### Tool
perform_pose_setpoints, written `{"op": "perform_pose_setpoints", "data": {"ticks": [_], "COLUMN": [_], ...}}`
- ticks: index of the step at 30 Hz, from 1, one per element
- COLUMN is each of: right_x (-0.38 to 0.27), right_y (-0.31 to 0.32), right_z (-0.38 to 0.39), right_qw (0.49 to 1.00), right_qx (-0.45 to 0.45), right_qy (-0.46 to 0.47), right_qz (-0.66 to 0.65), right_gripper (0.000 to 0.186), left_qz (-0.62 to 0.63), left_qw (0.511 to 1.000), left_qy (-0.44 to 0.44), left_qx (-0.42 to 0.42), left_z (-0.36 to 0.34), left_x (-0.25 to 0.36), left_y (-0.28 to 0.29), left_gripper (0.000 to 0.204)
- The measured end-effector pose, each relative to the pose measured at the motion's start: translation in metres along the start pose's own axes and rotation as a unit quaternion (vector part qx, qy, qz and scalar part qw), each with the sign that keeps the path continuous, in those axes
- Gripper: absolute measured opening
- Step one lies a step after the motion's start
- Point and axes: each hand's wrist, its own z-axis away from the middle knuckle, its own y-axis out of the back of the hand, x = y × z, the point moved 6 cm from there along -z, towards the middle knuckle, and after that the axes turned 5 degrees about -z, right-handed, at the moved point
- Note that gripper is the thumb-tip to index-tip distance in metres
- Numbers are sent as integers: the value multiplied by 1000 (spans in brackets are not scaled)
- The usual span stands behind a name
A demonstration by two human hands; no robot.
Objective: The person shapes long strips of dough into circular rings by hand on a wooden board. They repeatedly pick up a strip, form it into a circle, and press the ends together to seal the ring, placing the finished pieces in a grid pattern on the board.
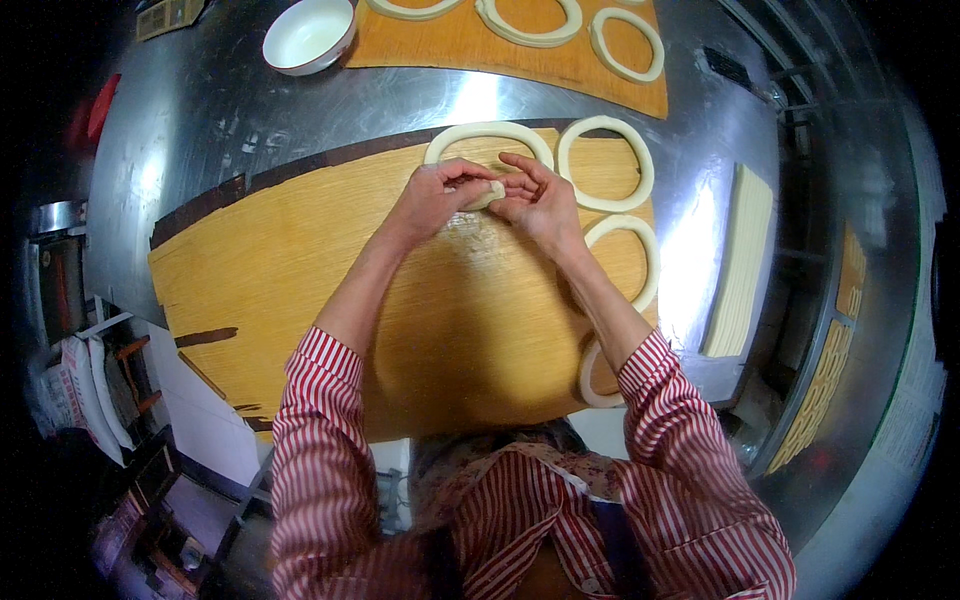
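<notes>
Cream dough [488, 197] is sitting pinched between the left hand [438, 203] and right hand [546, 208], upper centre, apparently being joined, and I'm judging the next press needs evenness.

Red printed characters [68, 392] stand on the white sack [80, 405] at left, too small to read.

- A bakery kitchen was indicated.
- Dough rings [647, 165] were laid out on wooden boards [280, 300].
- The boards and a white bowl [308, 38] were borne by a metal desk [220, 150].
- Sacks [78, 385] were stacked at left.
</notes>
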Motion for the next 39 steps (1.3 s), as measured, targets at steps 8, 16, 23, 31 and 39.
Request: {"op": "perform_pose_setpoints", "data": {"ticks": [8,16,23,31,39], "right_x": [-41,-34,-36,-31,-30], "right_y": [13,25,33,39,16], "right_z": [12,2,-6,-11,17], "right_qw": [873,830,901,857,789], "right_qx": [-124,-202,-164,-196,-136], "right_qy": [175,210,41,129,266], "right_qz": [438,475,399,458,537], "right_gripper": [50,32,28,24,19], "left_qz": [-226,-404,-362,-358,-356], "left_qw": [971,893,914,914,922], "left_qy": [-81,-176,-133,-138,-119], "left_qx": [25,91,129,129,95], "left_z": [3,19,13,18,16], "left_x": [6,20,7,15,9], "left_y": [-13,-47,-54,-56,-36], "left_gripper": [19,25,25,25,19]}}
